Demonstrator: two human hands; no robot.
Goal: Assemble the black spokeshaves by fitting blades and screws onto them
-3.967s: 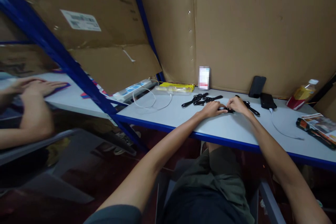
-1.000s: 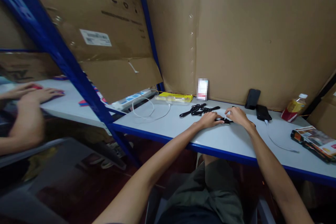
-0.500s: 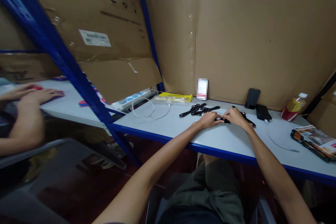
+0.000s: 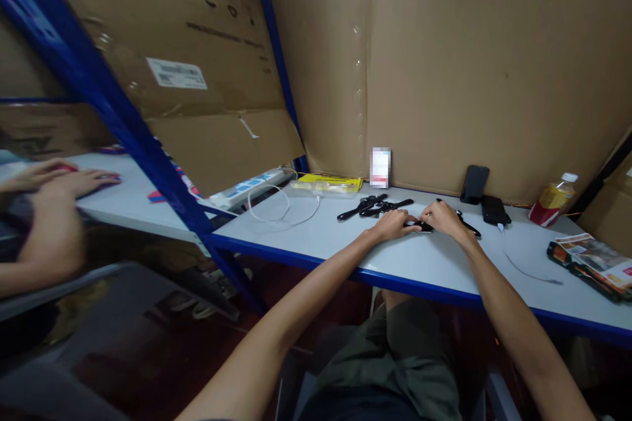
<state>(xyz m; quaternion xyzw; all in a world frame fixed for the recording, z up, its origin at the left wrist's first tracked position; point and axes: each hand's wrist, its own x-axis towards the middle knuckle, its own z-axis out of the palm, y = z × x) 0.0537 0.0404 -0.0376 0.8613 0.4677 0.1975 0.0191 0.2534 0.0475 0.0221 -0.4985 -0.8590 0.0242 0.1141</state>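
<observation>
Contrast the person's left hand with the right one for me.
The left hand lies low and fairly flat, while the right hand is bent more into an arch. The left hand has a cluster of black items just beyond it; the right hand has a partly hidden black item on its outer side. Both are bare and meet at the same black piece.

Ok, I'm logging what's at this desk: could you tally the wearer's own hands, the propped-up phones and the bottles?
Hands: 2 (left hand, right hand)
Phones: 2 (lit phone, dark phone)
Bottles: 1 (yellow-and-red bottle)
Total: 5
</observation>
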